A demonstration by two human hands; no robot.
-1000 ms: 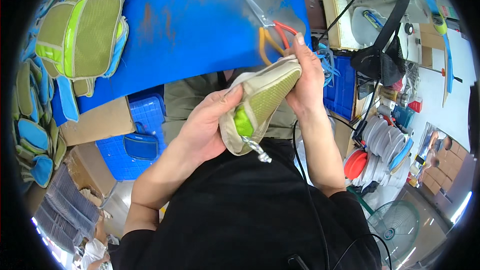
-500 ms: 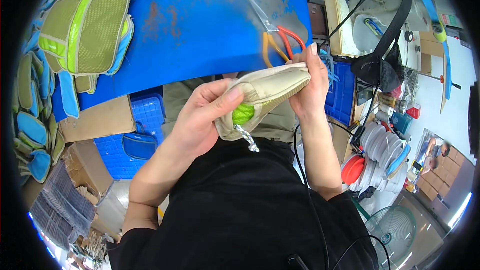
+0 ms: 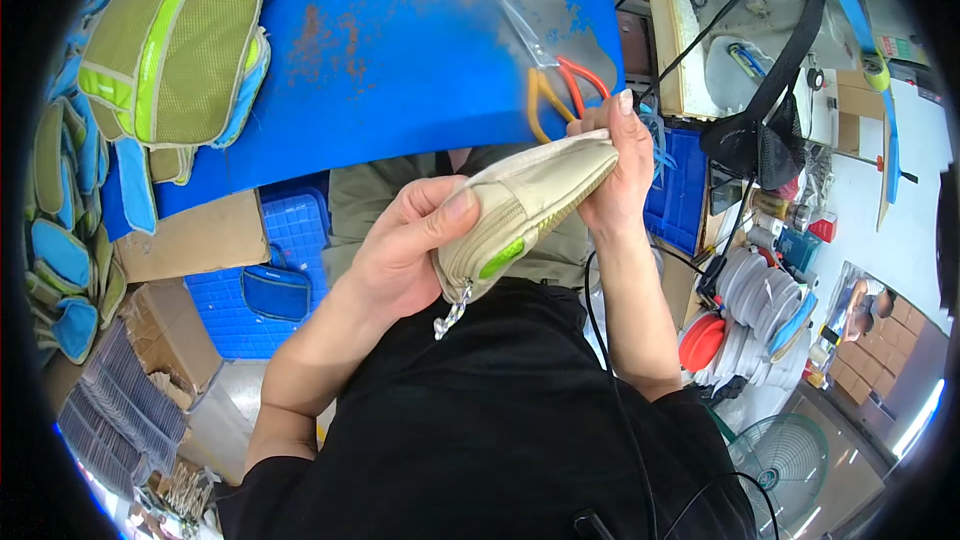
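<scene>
Between my two hands is a small beige and olive zippered pouch [image 3: 530,198], held tilted above my lap. My left hand [image 3: 408,240] pinches its left end, thumb on top. Around the far right end my right hand [image 3: 622,165] is closed, its thumb pointing up. A bright green patch [image 3: 502,258] shows on the pouch's near side. From its lower left corner dangles a short silvery cord or zip pull [image 3: 453,314]. Just beyond my right hand, scissors [image 3: 545,65] with orange and red handles lie on the blue table.
The blue worktable [image 3: 400,90] has worn, stained patches. Piled pouches [image 3: 205,60] in olive, green and blue cover its left side. Cardboard [image 3: 195,238] and a blue crate [image 3: 225,310] stand below. White rolls [image 3: 760,285] and a fan [image 3: 780,465] are at right; a black cable [image 3: 625,410] crosses my shirt.
The pouch has turned and its left end has closed up, so less of the green shows. The silvery cord has swung down and left. Both hands keep their hold.
</scene>
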